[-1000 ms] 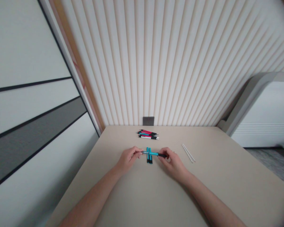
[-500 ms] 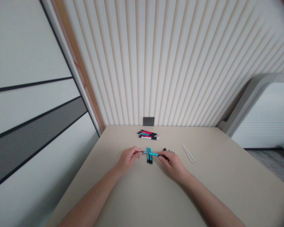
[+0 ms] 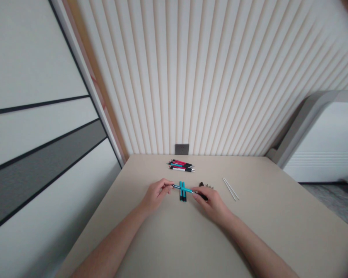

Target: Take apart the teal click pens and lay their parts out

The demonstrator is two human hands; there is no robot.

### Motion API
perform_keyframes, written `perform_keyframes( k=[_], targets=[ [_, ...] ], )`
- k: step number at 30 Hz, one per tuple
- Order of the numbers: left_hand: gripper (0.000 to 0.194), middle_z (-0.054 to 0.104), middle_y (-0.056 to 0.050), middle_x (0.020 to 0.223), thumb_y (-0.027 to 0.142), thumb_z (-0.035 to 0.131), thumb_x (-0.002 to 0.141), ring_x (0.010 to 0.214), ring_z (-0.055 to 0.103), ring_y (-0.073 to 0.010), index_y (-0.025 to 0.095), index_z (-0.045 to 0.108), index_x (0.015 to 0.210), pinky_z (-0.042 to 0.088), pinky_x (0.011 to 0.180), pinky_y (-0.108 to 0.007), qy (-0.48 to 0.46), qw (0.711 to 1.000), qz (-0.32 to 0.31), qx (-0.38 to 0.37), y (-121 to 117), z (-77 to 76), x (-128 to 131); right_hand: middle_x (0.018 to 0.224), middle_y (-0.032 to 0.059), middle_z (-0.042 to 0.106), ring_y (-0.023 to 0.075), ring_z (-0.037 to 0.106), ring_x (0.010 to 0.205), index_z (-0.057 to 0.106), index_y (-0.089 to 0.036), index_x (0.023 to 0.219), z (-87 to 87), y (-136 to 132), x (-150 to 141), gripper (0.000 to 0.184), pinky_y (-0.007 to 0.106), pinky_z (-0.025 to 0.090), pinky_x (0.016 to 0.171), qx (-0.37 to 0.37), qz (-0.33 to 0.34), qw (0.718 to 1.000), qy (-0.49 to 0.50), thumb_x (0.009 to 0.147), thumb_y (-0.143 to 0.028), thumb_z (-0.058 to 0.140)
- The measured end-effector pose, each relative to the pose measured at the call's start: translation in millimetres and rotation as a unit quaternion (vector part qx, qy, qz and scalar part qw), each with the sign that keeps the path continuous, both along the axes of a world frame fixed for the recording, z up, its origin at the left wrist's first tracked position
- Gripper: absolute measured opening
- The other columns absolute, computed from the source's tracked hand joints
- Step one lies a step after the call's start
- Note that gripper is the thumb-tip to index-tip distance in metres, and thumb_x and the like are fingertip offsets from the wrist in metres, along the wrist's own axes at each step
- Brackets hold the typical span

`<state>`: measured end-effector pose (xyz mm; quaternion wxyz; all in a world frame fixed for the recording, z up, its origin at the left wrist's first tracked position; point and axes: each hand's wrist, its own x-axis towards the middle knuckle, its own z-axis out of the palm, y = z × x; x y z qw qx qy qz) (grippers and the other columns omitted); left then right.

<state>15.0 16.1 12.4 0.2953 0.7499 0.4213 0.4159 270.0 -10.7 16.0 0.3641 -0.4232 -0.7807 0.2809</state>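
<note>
My left hand (image 3: 157, 195) pinches the left end of a teal pen (image 3: 183, 189). My right hand (image 3: 211, 203) holds the pen's dark right end, so the pen spans the gap between my hands and slopes down to the right. Under its middle, a pair of teal pens (image 3: 182, 197) lies side by side on the table, pointing away from me. I cannot tell whether the held pen touches them. Several small dark pieces (image 3: 205, 185) lie just beyond my right hand.
A bundle of red, teal and white pens (image 3: 181, 165) lies near the back of the beige table (image 3: 174, 239). Thin white sticks (image 3: 230, 189) lie to the right. A wall socket (image 3: 182, 149) sits above the table's back edge.
My right hand has moved slightly down and toward me, uncovering the small dark pieces. The held pen now slopes more steeply downward to the right.
</note>
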Motion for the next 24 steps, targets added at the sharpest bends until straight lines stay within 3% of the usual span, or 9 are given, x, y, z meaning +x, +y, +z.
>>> perform_keyframes(
  k=[5,9,12,17,24],
  targets=[
    [0.024,0.065,-0.001,0.070,0.035,0.052,0.091,0.063,0.059,-0.0132,0.016,0.065,0.099,0.045,0.062,-0.023,-0.034,0.999,0.014,-0.008,2,-3.4,0,0.077,0.0033,0.066,0.0156,0.057,0.068,0.066,-0.019,0.087,-5.3,4,3,0.025,0.025,0.042,0.063,0.000,-0.057,0.998,-0.018,0.094,-0.035,0.048],
    [0.025,0.068,-0.003,0.079,0.038,0.053,0.091,0.064,0.059,-0.0126,0.016,0.061,0.101,0.046,0.060,-0.023,-0.113,0.990,0.077,-0.018,6,-3.1,-3,0.074,0.0024,0.063,0.0149,0.055,0.067,0.063,-0.018,0.083,-5.0,4,7,0.024,0.024,0.040,0.062,0.002,-0.080,0.997,-0.020,0.094,-0.032,0.047],
    [0.026,0.069,-0.004,0.084,0.040,0.054,0.091,0.062,0.056,-0.0117,0.017,0.058,0.102,0.045,0.056,-0.022,-0.174,0.978,0.113,-0.023,9,-2.5,-4,0.078,0.0034,0.063,0.0160,0.056,0.074,0.064,-0.019,0.086,-0.3,1,8,0.021,0.026,0.042,0.068,0.022,-0.036,0.998,-0.043,0.094,-0.029,0.049],
    [0.026,0.069,-0.004,0.085,0.040,0.055,0.091,0.061,0.055,-0.0110,0.016,0.058,0.101,0.044,0.055,-0.021,-0.196,0.975,0.103,-0.033,10,-3.5,-2,0.091,0.0060,0.065,0.0176,0.057,0.089,0.068,-0.020,0.091,1.5,-6,1,0.016,0.029,0.044,0.082,0.047,0.106,0.990,-0.085,0.092,-0.025,0.053],
    [0.030,0.069,-0.005,0.084,0.042,0.054,0.090,0.062,0.055,-0.0114,0.015,0.059,0.101,0.043,0.054,-0.021,-0.145,0.984,0.080,-0.058,4,-5.2,2,0.090,0.0051,0.065,0.0180,0.058,0.089,0.071,-0.022,0.090,-5.0,-8,-3,0.013,0.030,0.045,0.084,0.039,0.132,0.982,-0.126,0.089,-0.029,0.060]
  ],
)
